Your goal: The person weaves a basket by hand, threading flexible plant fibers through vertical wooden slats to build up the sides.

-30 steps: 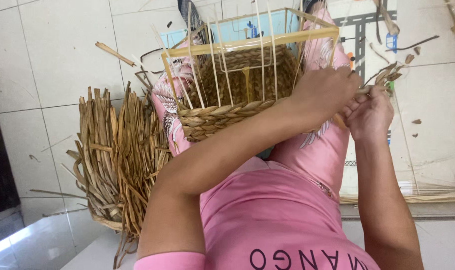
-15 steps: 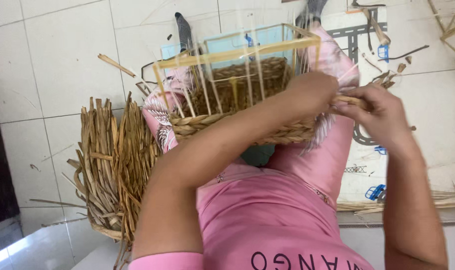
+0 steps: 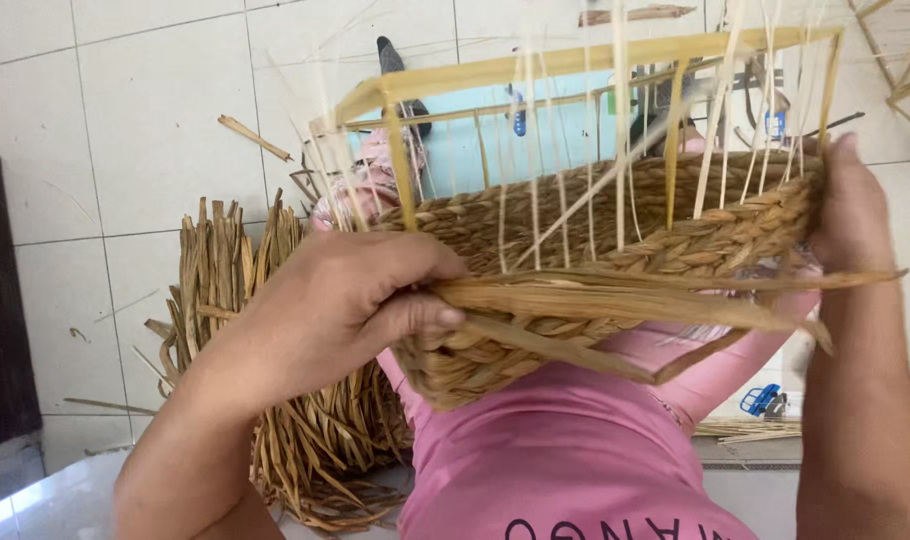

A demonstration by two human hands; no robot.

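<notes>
Currently mid-weave: half-woven basket (image 3: 615, 250) sits on the person's lap, braided rows built partway up the yellow frame (image 3: 575, 60), with thin upright stakes (image 3: 620, 120) bare above the weave. Left hand (image 3: 345, 300) is closed around the ends of flat dried strands (image 3: 635, 300), pinching them against the basket's near wall. Right hand (image 3: 850, 215) wraps the basket's right corner, fingers behind the wall, steadying it. Bundle of spare strands (image 3: 235, 330) lies on the tiled floor (image 3: 125, 120) left of the basket. Judgement: the next pass needs the strands threaded between the stakes and pulled tight against the last row.
</notes>
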